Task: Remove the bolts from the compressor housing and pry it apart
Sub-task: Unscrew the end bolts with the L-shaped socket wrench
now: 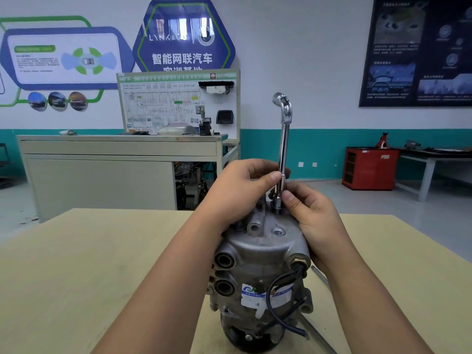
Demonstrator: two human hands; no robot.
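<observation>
Compressor (258, 251): dull grey cast-metal cylinder, blue-white label (255, 296), black cable (299, 269), upright on pale smooth tabletop (76, 277) | wrench (284, 149): shiny chrome L-shaped bar, standing on its top | left hand (240, 195): fingers pinch shaft | right hand (314, 218): fingers pinch socket end

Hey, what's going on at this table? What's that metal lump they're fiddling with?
A person is working on a grey metal compressor that stands upright on a pale table. A chrome L-shaped socket wrench stands on end, its lower socket seated on the compressor's top, apparently over a bolt. The left hand pinches the wrench's shaft, and the right hand holds its lower end. The compressor has not yet been pried apart.
</observation>
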